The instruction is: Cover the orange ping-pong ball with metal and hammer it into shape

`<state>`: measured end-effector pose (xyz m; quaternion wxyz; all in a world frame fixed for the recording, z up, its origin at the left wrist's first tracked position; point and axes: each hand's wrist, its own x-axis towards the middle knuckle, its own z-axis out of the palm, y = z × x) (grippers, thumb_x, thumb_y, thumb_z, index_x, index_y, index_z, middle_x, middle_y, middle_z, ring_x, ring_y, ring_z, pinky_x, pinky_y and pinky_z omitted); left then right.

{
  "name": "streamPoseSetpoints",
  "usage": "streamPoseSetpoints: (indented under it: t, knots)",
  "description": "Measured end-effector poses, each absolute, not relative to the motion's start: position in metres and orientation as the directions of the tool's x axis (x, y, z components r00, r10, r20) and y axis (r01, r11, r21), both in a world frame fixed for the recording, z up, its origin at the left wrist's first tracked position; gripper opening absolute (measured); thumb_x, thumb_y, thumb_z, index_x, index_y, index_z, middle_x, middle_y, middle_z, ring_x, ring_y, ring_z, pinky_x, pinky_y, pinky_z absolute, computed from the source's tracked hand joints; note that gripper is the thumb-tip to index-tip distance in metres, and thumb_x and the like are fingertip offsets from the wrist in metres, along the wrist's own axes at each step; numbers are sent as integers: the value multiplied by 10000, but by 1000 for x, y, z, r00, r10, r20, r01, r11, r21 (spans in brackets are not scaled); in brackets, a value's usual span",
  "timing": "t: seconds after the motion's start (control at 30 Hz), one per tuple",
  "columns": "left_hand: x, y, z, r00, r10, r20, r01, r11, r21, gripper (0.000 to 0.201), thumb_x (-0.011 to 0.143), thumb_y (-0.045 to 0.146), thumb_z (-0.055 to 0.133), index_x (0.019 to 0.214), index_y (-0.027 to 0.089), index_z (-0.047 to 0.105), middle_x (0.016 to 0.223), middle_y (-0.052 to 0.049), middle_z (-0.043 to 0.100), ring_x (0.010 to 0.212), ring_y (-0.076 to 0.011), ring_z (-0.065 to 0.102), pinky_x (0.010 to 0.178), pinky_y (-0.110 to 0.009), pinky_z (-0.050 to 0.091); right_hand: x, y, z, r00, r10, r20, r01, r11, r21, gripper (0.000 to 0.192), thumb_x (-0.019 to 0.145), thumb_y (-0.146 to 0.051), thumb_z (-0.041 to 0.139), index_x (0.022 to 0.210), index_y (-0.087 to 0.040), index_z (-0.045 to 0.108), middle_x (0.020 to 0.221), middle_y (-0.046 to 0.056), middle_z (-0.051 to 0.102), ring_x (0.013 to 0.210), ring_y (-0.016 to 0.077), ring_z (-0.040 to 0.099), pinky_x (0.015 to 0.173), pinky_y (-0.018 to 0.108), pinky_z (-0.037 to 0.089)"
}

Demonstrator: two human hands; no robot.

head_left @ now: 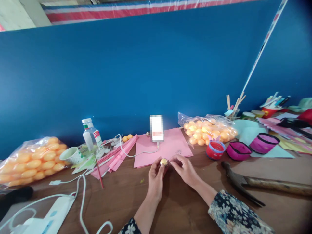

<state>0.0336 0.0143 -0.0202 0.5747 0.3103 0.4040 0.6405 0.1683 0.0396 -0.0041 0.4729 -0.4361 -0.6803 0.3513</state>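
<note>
My brown wooden table (126,195) carries pink paper sheets (168,148), two bags of orange balls (30,161) (209,130) and a water bottle (91,135). A hammer (258,185) lies to my right. Near it sit a red cup (215,150) and two magenta bowls (238,150) (264,143), and a white cable (81,195) trails at my left.

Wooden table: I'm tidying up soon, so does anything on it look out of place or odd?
A dark-headed hammer with a wooden handle lies among paper craft supplies. The white charging cable trails loosely across the brown wooden table. Nothing looks spilled or broken.
</note>
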Motion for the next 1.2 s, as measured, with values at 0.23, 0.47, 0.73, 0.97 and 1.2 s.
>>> streamPoseSetpoints:
  t: [0.23, 0.47, 0.73, 0.97, 1.2]
  knots:
    - [35, 12, -20, -151, 987, 57, -154, -81, 985, 413, 701, 308, 625, 1084, 179, 540, 1063, -91, 602, 941, -187, 592, 854, -346, 466, 208, 60, -7, -12, 854, 520, 820, 306, -484, 115, 768, -155, 467, 786, -199, 572, 813, 39, 624, 792, 183, 551, 698, 265, 415]
    - [35, 2, -10, -19, 926, 377, 501, -317, 805, 263, 741, 236, 543, 996, 218, 607, 986, -76, 618, 935, -227, 549, 851, -406, 432, 220, 68, -10, -100, 903, 419, 921, 243, -305, 92, 747, -157, 505, 714, -210, 572, 783, 33, 633, 788, 188, 530, 660, 255, 393]
    - [33, 1, -15, -67, 906, 419, 581, -306, 754, 346, 692, 196, 558, 1032, 243, 603, 977, -80, 637, 918, -272, 523, 842, -436, 391, 224, 71, -15, 31, 964, 265, 755, 151, -638, 129, 732, -306, 536, 810, -204, 552, 813, 41, 656, 762, 201, 605, 628, 284, 437]
    - [33, -12, -11, -140, 916, 377, 502, -262, 824, 529, 664, 249, 601, 1182, 184, 520, 1144, -133, 566, 1073, -294, 475, 930, -458, 348, 211, 52, -7, 130, 860, 493, 751, 239, -615, 240, 787, -327, 445, 937, -167, 542, 960, 103, 622, 922, 255, 561, 772, 381, 452]
    - [3, -92, -22, 202, 856, 476, 680, -472, 561, 708, 707, 356, 600, 1340, 243, 303, 1322, -110, 444, 1205, -266, 411, 954, -388, 391, 210, -53, -5, -286, 753, 592, 735, 569, -369, 390, 797, -290, 492, 1178, -214, 464, 1134, 76, 582, 1033, 230, 547, 837, 334, 468]
